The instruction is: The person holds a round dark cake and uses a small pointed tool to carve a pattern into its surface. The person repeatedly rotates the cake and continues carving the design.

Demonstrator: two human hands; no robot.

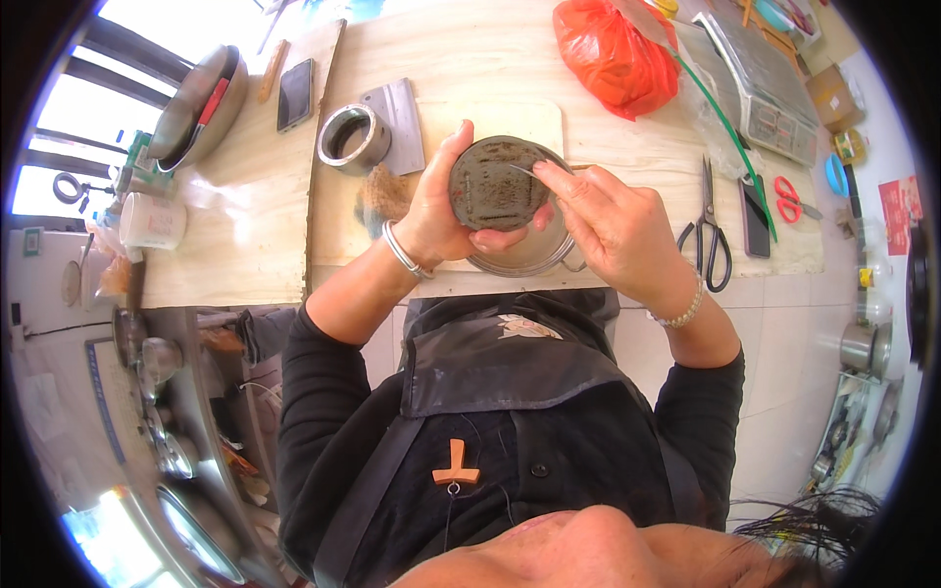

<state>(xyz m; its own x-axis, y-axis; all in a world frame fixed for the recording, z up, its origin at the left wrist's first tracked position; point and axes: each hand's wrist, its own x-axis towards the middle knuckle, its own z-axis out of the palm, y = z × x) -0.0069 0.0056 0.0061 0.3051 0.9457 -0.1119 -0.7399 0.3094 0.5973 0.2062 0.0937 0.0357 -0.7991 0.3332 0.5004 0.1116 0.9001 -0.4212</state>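
Note:
My left hand (434, 198) holds a round, dark, stained disc (494, 192) with its flat face turned up, the thumb along its edge and the fingers beneath. Between the fingertips of my right hand (614, 213) is a thin pointed pick (523, 171), its tip against the disc's face. Below both hands stands a round metal pan (514, 263) with a wire handle, partly hidden by them. Left of the disc lie a thick grey ring (355, 140), a cleaver blade (401, 125) and a brown fuzzy scrubber or cloth (384, 195).
A pale cutting board (526, 121) lies on the wooden table (456, 51). To the right are a red plastic bag (617, 62), a scale (772, 95), black scissors (707, 220), a phone (755, 220) and red-handled scissors (790, 200). Leftward stand pans (202, 106) and a white tub (153, 220).

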